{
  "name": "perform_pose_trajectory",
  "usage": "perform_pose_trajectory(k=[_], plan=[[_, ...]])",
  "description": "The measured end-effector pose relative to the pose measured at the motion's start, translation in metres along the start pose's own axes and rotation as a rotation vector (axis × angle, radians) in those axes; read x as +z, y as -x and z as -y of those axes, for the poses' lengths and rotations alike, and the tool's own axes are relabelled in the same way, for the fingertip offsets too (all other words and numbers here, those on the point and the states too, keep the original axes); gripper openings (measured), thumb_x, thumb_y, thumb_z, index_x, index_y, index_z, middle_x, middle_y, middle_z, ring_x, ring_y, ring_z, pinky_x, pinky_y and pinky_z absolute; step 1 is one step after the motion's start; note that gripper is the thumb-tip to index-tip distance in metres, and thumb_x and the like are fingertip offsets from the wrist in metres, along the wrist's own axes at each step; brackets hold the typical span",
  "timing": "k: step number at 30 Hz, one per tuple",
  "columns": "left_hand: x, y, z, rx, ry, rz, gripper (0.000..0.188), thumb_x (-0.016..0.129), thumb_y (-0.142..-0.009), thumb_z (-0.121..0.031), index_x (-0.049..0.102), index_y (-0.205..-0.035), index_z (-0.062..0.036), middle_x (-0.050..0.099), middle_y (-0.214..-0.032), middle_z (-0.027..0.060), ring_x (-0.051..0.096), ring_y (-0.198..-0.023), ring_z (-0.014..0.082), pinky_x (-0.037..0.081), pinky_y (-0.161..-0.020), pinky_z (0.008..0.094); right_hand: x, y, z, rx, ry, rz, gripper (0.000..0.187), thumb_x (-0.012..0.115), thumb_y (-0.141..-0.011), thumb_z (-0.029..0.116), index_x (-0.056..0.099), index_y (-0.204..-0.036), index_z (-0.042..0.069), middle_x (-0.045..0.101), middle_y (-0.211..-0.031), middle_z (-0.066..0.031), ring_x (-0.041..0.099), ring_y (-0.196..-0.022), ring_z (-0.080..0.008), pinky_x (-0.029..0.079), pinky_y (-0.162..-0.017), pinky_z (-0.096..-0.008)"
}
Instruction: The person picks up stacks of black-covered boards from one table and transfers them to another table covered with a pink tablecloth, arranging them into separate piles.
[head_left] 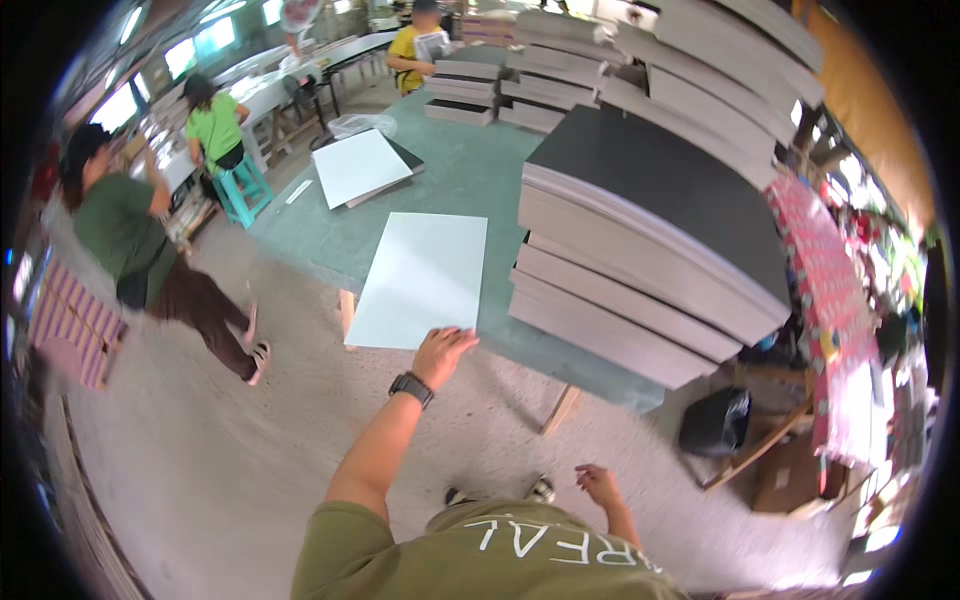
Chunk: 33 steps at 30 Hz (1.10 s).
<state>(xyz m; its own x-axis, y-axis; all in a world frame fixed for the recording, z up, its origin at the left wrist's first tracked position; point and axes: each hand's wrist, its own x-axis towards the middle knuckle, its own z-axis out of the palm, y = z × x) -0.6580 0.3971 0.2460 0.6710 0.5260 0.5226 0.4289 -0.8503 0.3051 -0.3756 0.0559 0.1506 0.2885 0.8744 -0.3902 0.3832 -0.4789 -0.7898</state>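
A white rectangular sheet point(424, 275) lies on the green table point(450, 150), its near left part overhanging the edge. My left hand point(447, 355), with a dark watch on the wrist, is closed at the sheet's near right corner; its thumb is hidden. Low beside my body hangs my right hand point(598, 484), fingers apart and holding nothing. To the right of the sheet rises a tall stack of grey boards point(630, 290) with a black top surface point(660, 180). Farther back, another white sheet point(360, 165) lies askew over a dark-faced board point(405, 160).
More board stacks point(555, 60) stand along the table's far side. A person in dark green point(125, 235) is at the left, another sits on a teal stool point(241, 190), and one in yellow point(405, 50) stands behind the table. A black bag point(716, 422) is at the lower right.
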Motion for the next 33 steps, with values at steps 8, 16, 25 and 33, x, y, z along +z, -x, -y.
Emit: perform_pose_trajectory(k=[8, 16, 25, 33], plan=[[0.03, 0.031, -0.036, -0.705, -0.193, -0.403, 0.06, 0.058, -0.072, -0.001, 0.043, -0.128, -0.0165, 0.036, -0.136, 0.0105, 0.031, -0.127, 0.0291, 0.023, -0.103, 0.0518, -0.097, -0.004, -0.059, 0.111, -0.032, -0.08, 0.022, 0.055, -0.08, 0.009, 0.063, -0.1, 0.001, 0.063, -0.07, -0.008, 0.057, -0.057, -0.0114, 0.048, -0.053, -0.0248], [0.031, -0.017, -0.004, -1.363, 0.964, -0.572, 0.078, 0.065, -0.067, -0.023, 0.028, -0.133, -0.0014, 0.046, -0.126, 0.0126, 0.048, -0.111, 0.0308, 0.038, -0.09, 0.049, -0.167, -0.027, -0.039, -0.037, 0.026, -0.076, 0.022, 0.054, -0.081, 0.008, 0.063, -0.101, 0.001, 0.064, -0.071, -0.0075, 0.057, -0.058, -0.0109, 0.047, -0.054, -0.0241], [-0.046, -0.112, 0.07, -1.301, -0.014, 0.129, 0.078, 0.049, -0.074, -0.02, 0.012, -0.141, -0.004, 0.051, -0.121, 0.0219, 0.049, -0.113, 0.0344, 0.039, -0.094, 0.0444, -0.184, -0.03, -0.072, 0.101, -0.004, -0.161, 0.024, 0.054, -0.08, 0.009, 0.063, -0.101, 0.002, 0.065, -0.071, -0.0097, 0.06, -0.061, -0.0131, 0.05, -0.059, -0.027], [-0.108, -0.212, 0.041, -0.861, 0.778, -0.342, 0.064, 0.052, -0.079, -0.051, 0.047, -0.126, -0.0075, 0.056, -0.115, 0.007, 0.051, -0.106, 0.0188, 0.037, -0.089, 0.043, -0.177, -0.027, -0.051, -0.108, -0.175, -0.331, 0.023, 0.049, -0.08, 0.003, 0.064, -0.096, 0.0, 0.064, -0.07, -0.0074, 0.058, -0.058, -0.0121, 0.047, -0.053, -0.0249]])
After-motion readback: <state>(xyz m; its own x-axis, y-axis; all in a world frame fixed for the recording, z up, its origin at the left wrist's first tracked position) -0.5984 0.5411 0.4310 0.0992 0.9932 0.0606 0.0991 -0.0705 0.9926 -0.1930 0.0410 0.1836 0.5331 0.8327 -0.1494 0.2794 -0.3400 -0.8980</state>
